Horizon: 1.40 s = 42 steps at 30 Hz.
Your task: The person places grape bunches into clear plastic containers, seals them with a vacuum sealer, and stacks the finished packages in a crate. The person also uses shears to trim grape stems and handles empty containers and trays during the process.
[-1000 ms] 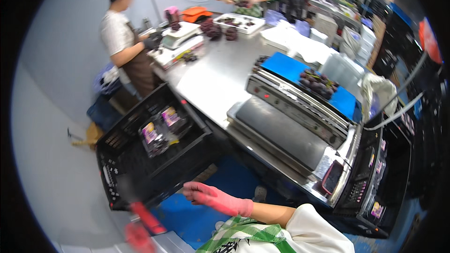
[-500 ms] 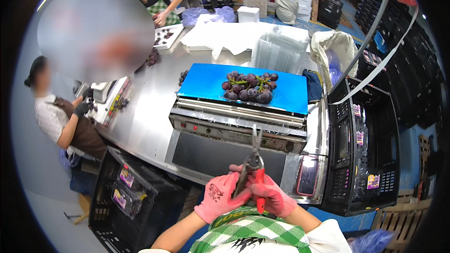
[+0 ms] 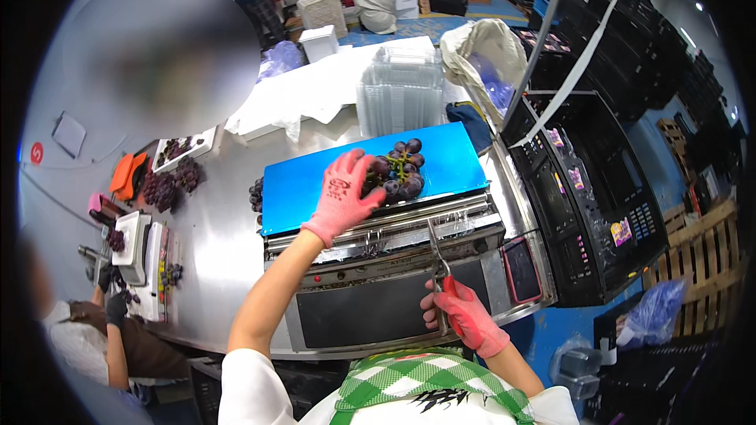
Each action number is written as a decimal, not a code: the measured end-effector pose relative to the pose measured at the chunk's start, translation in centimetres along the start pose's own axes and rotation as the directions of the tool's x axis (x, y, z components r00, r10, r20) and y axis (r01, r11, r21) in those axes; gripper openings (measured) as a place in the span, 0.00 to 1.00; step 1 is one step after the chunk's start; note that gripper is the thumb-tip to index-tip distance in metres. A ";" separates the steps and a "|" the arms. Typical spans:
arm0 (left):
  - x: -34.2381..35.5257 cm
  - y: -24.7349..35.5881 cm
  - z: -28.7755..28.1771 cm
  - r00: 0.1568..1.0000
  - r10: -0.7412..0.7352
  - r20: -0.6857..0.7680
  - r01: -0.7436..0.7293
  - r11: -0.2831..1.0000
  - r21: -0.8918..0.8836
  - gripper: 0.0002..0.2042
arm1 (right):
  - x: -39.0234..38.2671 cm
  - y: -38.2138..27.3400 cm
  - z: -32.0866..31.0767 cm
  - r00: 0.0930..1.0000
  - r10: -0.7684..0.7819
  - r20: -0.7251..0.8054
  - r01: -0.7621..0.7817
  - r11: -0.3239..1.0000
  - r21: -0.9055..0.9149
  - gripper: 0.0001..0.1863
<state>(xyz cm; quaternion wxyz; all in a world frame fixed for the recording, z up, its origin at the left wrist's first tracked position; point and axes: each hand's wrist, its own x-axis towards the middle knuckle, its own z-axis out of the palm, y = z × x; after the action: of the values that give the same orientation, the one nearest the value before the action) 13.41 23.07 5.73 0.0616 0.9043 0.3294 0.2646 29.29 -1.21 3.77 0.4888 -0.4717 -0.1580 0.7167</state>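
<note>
A bunch of dark purple grapes [image 3: 405,181] with green stems lies on the blue top of a wrapping machine [image 3: 295,197]. My left hand [image 3: 342,197], in a pink glove, is around the left side of the bunch, with the thumb at its near edge. Part of the bunch is hidden behind these fingers. Lower down and to the right, my right hand [image 3: 471,321], also gloved in pink, grips pruning shears [image 3: 441,260] by their red handles. Their blades point up and away from me, apart from the grapes, in front of the machine's metal bar.
Clear plastic trays [image 3: 402,90] are stacked behind the machine. To the right are a phone [image 3: 521,270] and a black crate [image 3: 587,267] holding packages. More grapes [image 3: 161,189] lie at the left, near a white scale [image 3: 132,248] and a co-worker's dark-gloved hand [image 3: 116,308].
My left hand has left the shears and reached forward to the grapes. My right hand keeps the shears and has shifted right. The view has turned.
</note>
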 end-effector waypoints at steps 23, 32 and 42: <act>5.1 -4.0 0.3 0.883 -0.008 0.470 0.172 0.936 -0.307 0.17 | 8.0 -3.4 2.0 0.987 0.110 0.115 -0.112 0.994 0.009 0.15; 5.3 -4.1 -0.1 0.834 -0.080 0.545 0.337 0.857 -0.390 0.17 | 7.7 -4.9 1.9 0.983 0.107 0.152 -0.107 0.994 -0.007 0.19; 4.7 -4.5 -0.1 0.838 -0.109 0.535 0.406 0.781 -0.475 0.12 | 8.2 -4.6 1.5 0.995 0.072 0.064 -0.066 0.994 -0.092 0.14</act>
<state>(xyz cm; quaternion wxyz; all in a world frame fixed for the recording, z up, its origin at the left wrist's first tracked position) 13.85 29.50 6.61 0.4457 0.8239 0.3332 0.1071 29.93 8.33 3.41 0.4365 -0.4738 -0.1900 0.7409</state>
